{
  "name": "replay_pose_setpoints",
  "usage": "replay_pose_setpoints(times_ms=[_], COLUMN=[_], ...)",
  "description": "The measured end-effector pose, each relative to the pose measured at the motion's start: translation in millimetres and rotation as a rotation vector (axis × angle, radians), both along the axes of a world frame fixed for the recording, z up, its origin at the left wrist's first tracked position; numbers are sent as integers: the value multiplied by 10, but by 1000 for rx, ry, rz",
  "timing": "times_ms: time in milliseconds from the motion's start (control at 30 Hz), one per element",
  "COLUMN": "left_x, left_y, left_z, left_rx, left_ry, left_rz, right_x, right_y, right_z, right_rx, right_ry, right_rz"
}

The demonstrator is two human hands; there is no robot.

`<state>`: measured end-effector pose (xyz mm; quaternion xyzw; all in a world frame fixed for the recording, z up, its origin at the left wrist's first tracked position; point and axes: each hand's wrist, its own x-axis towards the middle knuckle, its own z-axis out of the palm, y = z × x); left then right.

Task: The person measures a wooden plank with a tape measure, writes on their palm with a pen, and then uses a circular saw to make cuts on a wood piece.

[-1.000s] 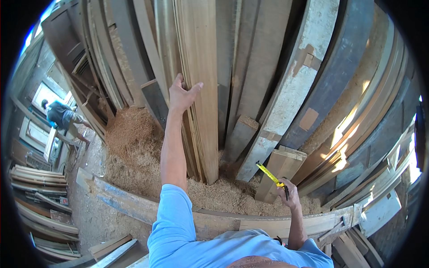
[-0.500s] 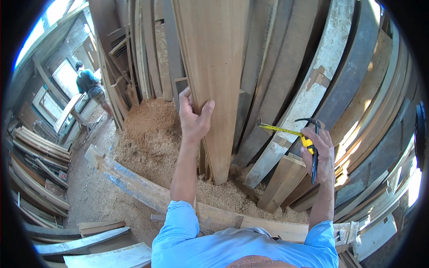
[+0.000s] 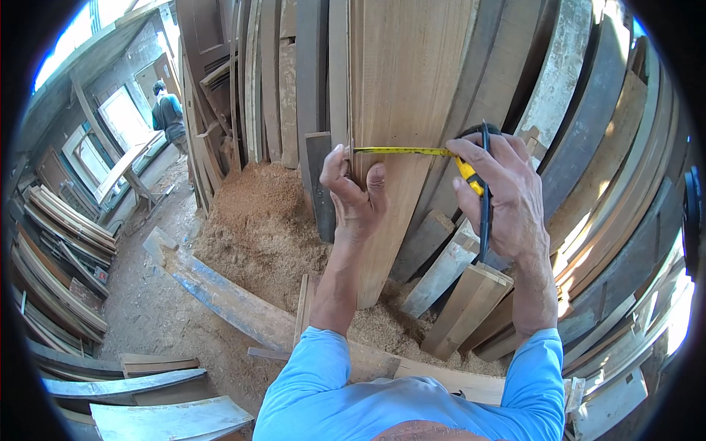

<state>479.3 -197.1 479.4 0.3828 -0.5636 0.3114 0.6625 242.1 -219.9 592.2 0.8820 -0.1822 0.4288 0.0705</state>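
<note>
- Tape measure (image 3: 469, 175), yellow and black, sits in the person's right hand (image 3: 511, 192). The fingers and thumb wrap around its case and hold it tight.
- Its yellow strip is pulled out and runs almost straight across the front of a wide wooden board (image 3: 401, 213), from the right hand over to the board's left edge.
- A thin black pen (image 3: 485, 213) is in the right hand too, standing nearly upright beside the case.
- The left hand (image 3: 354, 195) is half curled at the board's left edge. Its thumb is over the front, and its pointing finger is by the tip of the strip. I cannot tell if it is pinching the board or the strip.
- The wide board leans up with its foot in the wood shavings (image 3: 257, 206).
- A dark narrow plank (image 3: 318, 198) stands just left of the left hand.
- Short wood pieces (image 3: 467, 309) lean to the right of the board's foot.
- A long plank with blue paint (image 3: 220, 285) lies on the left.
- Far left, another person (image 3: 169, 117) stands near a long pale board (image 3: 126, 167).
</note>
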Motion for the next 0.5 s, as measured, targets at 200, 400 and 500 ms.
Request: replay_pose_setpoints(times_ms=[200, 400, 500], left_x=[-59, -113, -169], left_y=[-155, -251, -258], left_z=[-44, 4, 22], left_rx=[24, 1, 0], left_ry=[-45, -68, -50], left_rz=[233, 189, 155], right_x=[45, 99, 81], right_y=[-102, -188, -279], right_z=[51, 62, 48], right_rx=[-2, 30, 52], right_ry=[32, 44, 47], right_rz=[-79, -129, -123])
